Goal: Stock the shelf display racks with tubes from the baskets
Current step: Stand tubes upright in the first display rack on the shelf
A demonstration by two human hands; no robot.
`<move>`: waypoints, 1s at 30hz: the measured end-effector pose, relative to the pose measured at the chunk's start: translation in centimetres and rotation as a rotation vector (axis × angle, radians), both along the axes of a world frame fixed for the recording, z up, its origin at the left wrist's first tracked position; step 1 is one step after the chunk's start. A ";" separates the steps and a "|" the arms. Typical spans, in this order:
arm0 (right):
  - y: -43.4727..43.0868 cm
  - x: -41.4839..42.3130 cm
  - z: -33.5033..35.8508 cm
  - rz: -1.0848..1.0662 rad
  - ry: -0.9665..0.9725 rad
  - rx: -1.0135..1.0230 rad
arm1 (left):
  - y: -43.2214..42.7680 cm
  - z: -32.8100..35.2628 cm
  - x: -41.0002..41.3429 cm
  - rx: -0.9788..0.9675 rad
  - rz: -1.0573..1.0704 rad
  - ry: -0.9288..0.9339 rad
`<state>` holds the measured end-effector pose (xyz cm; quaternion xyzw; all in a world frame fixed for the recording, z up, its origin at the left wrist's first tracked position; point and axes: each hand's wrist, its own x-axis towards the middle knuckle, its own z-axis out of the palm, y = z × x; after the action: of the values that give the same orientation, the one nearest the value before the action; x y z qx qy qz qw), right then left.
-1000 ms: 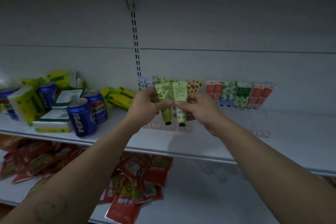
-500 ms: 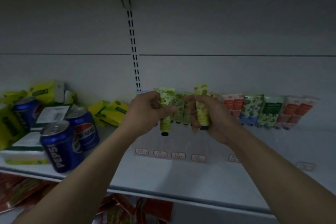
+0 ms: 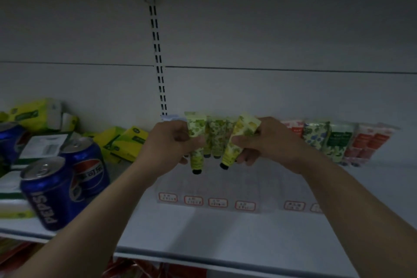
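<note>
Change: right hand [image 3: 270,142], gripping a yellow-green tube [image 3: 239,140], has tilted it, cap leftward.
Left hand [image 3: 171,144]: fingers curled round an upright tube [image 3: 195,133].
Place: both tubes just above the clear rack [image 3: 203,185], caps down.

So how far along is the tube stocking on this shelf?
Done: rows of tubes already stand in the display rack. In hand: the left hand grips a green tube, the right hand a tilted yellow-green tube, both at the rack. Left: seating these two; the baskets are out of view.
</note>
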<state>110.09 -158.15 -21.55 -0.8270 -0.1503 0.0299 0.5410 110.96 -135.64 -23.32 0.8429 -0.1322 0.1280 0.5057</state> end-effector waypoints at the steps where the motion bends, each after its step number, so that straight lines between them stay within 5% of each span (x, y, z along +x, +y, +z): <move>1: -0.1 -0.1 0.1 -0.004 -0.023 0.009 | -0.1 -0.1 0.2 -0.011 -0.003 0.000; 15: -0.8 -0.4 1.1 -0.193 -0.332 -0.319 | 0.0 0.5 0.9 -0.127 0.047 -0.124; 30: -1.2 -1.0 1.6 -0.300 -0.340 -0.284 | -4.1 -1.2 1.0 -0.003 0.099 -0.181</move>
<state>109.11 -159.32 -19.96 -0.9008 -0.1092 -0.1691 0.3847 111.98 -139.77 -24.52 0.8326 -0.1353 0.2284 0.4860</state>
